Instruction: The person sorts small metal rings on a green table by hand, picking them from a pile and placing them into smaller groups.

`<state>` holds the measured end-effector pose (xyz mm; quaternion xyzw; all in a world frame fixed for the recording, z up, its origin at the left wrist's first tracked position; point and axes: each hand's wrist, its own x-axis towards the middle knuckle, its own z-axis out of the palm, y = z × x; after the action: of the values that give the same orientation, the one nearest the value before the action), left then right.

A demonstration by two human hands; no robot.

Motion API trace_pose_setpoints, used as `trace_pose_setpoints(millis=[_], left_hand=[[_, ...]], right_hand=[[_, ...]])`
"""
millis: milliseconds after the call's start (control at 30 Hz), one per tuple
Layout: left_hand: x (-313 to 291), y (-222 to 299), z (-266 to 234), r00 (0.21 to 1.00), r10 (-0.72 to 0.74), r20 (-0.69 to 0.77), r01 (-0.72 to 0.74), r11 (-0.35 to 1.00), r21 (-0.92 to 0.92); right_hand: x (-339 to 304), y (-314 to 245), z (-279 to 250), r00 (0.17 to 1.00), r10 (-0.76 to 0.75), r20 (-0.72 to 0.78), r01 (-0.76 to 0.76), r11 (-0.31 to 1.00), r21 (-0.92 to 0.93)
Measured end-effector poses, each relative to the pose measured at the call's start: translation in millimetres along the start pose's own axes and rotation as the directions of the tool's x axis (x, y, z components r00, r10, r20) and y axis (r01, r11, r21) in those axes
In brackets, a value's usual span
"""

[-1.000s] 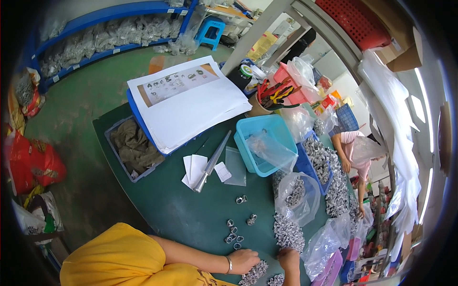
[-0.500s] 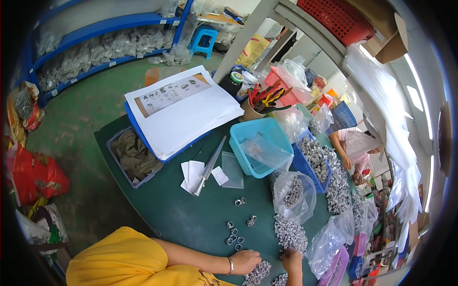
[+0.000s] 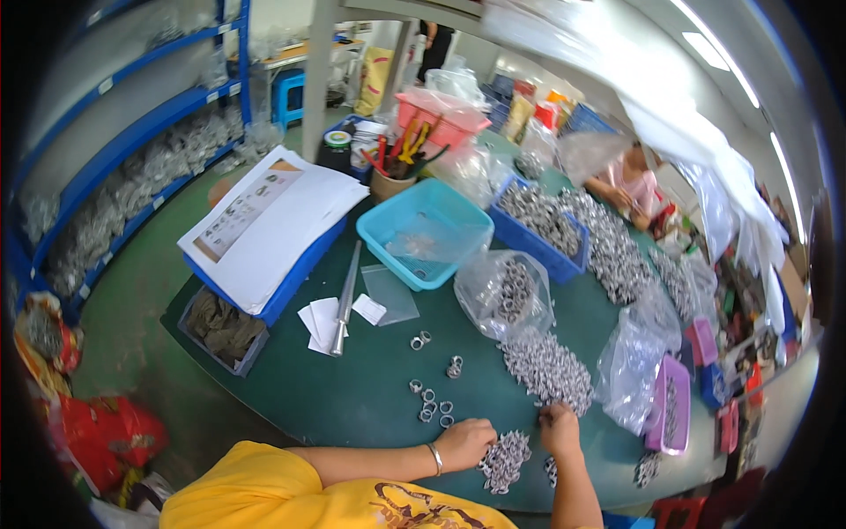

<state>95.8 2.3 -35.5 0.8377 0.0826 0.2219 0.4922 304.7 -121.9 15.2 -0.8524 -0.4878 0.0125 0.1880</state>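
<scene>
My left hand (image 3: 465,443), with a bracelet at the wrist, rests on the table with its fingers curled at the left edge of a small heap of silver-coloured rings (image 3: 505,462). Whatever its fingertips pinch is hidden. Curled at the lower edge of a larger ring pile (image 3: 546,368) is my right hand (image 3: 559,428); its fingertips point away and what they hold does not show. A few rings (image 3: 427,412) lie loose left of my hands, with a pair (image 3: 420,339) and a small stack (image 3: 454,367) beyond. Another little ring heap (image 3: 552,470) sits beside my right wrist.
A clear bag of rings (image 3: 504,295), a turquoise basket (image 3: 423,273) and a blue crate (image 3: 564,264) stand farther back. A tapered metal rod (image 3: 346,304) lies by white paper slips (image 3: 319,324). Purple tray (image 3: 667,432) at right. A co-worker (image 3: 630,189) sits across.
The head view has turned and levelled, so the table appears shifted left and up. Both hands stay beside the same ring heaps, fingers still curled.
</scene>
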Motion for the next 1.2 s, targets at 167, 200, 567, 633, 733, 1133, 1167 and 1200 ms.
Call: trace_pose_setpoints(millis=[167, 200, 567, 633, 733, 1133, 1167, 1200], left_hand=[[6, 0, -6, 0.989, 0.147, -0.025, -0.143, 0.984, 0.108], [7, 7, -16, 0.991, 0.129, -0.02, -0.125, 0.983, 0.136], [-15, 56, -41, 0.941, 0.237, -0.241, -0.207, 0.967, 0.146], [-31, 56, -50, 0.951, 0.221, -0.218, -0.179, 0.964, 0.197], [-56, 55, -61, 0.968, 0.169, -0.183, -0.119, 0.96, 0.252], [-85, 39, -33, 0.955, 0.08, -0.285, 0.015, 0.949, 0.316], [-85, 39, -33, 0.953, 0.073, -0.293, 0.023, 0.951, 0.309], [-84, 38, -33, 0.955, 0.082, -0.286, 0.012, 0.95, 0.313]], right_hand=[[-7, 1, -3, 0.994, -0.088, -0.066, 0.096, 0.986, 0.139], [-7, -3, -7, 0.981, -0.081, -0.175, 0.111, 0.979, 0.171], [-36, -16, -9, 0.976, 0.177, -0.13, -0.147, 0.966, 0.21], [-30, -19, 2, 0.979, 0.153, -0.136, -0.131, 0.978, 0.164], [-26, -13, 3, 0.989, 0.105, -0.1, -0.09, 0.986, 0.143], [-24, -13, 9, 0.977, 0.096, -0.191, -0.087, 0.995, 0.052], [-27, -11, 6, 0.978, 0.095, -0.183, -0.084, 0.994, 0.072], [-30, -9, 2, 0.98, 0.095, -0.175, -0.08, 0.993, 0.091]])
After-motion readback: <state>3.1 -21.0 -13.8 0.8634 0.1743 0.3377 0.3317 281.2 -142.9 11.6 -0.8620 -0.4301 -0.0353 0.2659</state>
